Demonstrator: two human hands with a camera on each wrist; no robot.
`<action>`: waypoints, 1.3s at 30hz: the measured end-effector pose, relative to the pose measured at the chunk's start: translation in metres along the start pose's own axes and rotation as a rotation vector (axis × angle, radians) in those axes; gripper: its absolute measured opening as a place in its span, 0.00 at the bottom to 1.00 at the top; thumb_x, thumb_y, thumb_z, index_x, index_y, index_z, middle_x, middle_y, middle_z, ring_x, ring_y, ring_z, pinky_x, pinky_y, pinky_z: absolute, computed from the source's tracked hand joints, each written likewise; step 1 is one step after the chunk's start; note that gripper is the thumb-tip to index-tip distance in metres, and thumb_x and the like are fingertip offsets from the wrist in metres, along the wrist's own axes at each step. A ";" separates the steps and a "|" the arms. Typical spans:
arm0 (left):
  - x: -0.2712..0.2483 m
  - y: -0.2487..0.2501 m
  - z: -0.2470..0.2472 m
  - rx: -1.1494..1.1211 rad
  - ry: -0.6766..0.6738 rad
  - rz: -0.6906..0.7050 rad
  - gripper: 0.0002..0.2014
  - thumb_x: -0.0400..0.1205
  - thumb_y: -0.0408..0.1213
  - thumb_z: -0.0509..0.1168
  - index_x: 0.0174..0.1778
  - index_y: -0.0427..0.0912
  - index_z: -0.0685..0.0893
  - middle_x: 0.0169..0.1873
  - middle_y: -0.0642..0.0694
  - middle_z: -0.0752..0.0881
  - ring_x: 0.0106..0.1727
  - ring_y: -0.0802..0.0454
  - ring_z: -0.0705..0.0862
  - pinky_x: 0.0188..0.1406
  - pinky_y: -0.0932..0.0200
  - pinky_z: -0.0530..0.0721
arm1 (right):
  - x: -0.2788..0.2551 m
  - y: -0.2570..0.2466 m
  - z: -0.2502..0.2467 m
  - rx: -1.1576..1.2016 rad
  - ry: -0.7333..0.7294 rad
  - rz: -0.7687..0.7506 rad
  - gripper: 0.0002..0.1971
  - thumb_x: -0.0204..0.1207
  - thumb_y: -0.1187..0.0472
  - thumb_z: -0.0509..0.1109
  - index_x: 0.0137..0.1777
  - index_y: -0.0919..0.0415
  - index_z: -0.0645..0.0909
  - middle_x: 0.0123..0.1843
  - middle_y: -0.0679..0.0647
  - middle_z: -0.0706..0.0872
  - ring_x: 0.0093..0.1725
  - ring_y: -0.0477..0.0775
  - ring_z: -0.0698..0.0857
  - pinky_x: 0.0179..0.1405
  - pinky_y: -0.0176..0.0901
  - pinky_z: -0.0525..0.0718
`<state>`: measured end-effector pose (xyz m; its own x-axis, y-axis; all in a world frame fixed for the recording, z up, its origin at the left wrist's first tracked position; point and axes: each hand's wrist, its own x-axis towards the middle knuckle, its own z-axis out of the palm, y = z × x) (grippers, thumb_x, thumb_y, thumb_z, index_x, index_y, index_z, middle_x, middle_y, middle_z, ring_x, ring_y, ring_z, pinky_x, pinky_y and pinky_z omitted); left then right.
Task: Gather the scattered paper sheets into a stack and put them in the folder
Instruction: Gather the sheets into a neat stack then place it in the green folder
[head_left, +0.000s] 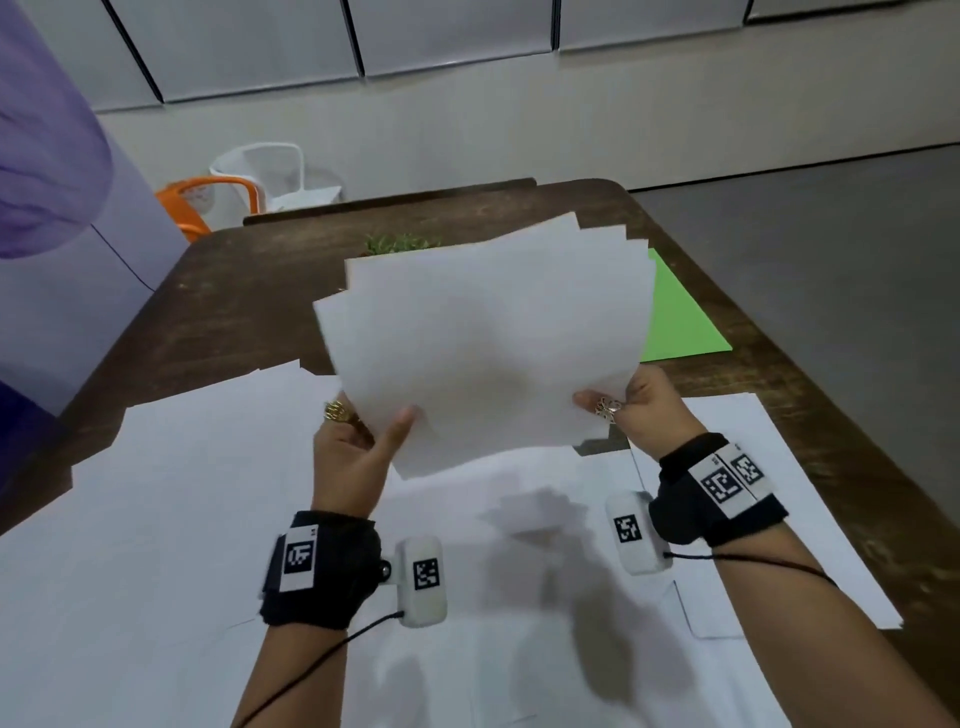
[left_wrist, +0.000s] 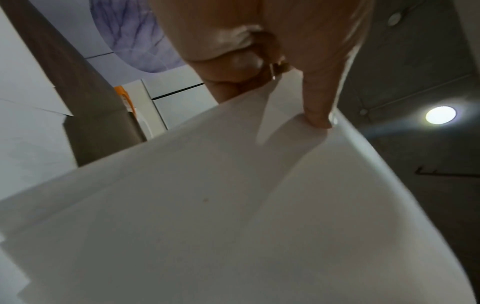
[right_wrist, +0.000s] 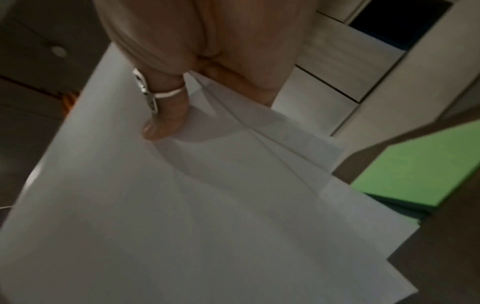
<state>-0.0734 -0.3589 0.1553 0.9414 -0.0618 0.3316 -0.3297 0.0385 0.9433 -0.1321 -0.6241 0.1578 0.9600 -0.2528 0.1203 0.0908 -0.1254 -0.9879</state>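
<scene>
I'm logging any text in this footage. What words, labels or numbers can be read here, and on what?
No readable words or numbers.
Wrist bands: black-and-white square code markers, patterns only, no letters.
Held sheets: blank on the faces shown.
Green folder: no label visible.

White sheets (head_left: 483, 332); green folder (head_left: 675, 317); brown, seemingly wood-grained table (head_left: 234, 291).

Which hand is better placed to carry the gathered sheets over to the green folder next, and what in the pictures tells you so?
Probably the right hand. Both it and the left hand grip the paper stack, but the green folder lies on the table on the right, beyond the right hand.
</scene>
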 end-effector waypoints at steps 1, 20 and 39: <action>0.002 0.007 0.001 0.019 0.021 0.042 0.16 0.75 0.25 0.71 0.58 0.36 0.78 0.44 0.56 0.87 0.44 0.70 0.85 0.44 0.74 0.81 | -0.002 -0.006 -0.001 -0.028 -0.006 -0.029 0.12 0.72 0.74 0.71 0.51 0.59 0.84 0.35 0.34 0.89 0.39 0.32 0.86 0.43 0.31 0.83; -0.033 -0.018 0.031 0.333 0.166 0.067 0.17 0.80 0.32 0.68 0.61 0.31 0.73 0.47 0.43 0.83 0.44 0.48 0.81 0.42 0.82 0.75 | -0.026 0.024 0.034 0.121 0.182 0.040 0.23 0.75 0.77 0.66 0.64 0.55 0.69 0.59 0.56 0.82 0.53 0.39 0.85 0.61 0.40 0.82; -0.063 -0.034 0.028 0.428 0.171 0.061 0.18 0.82 0.32 0.64 0.64 0.33 0.65 0.49 0.46 0.79 0.44 0.47 0.80 0.40 0.72 0.74 | -0.048 0.030 0.038 0.082 0.151 -0.033 0.24 0.75 0.73 0.69 0.61 0.46 0.69 0.60 0.48 0.82 0.61 0.46 0.83 0.68 0.52 0.77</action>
<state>-0.1233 -0.3848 0.1025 0.9056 0.0945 0.4135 -0.3510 -0.3801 0.8558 -0.1650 -0.5789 0.1191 0.9060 -0.3918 0.1600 0.1488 -0.0590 -0.9871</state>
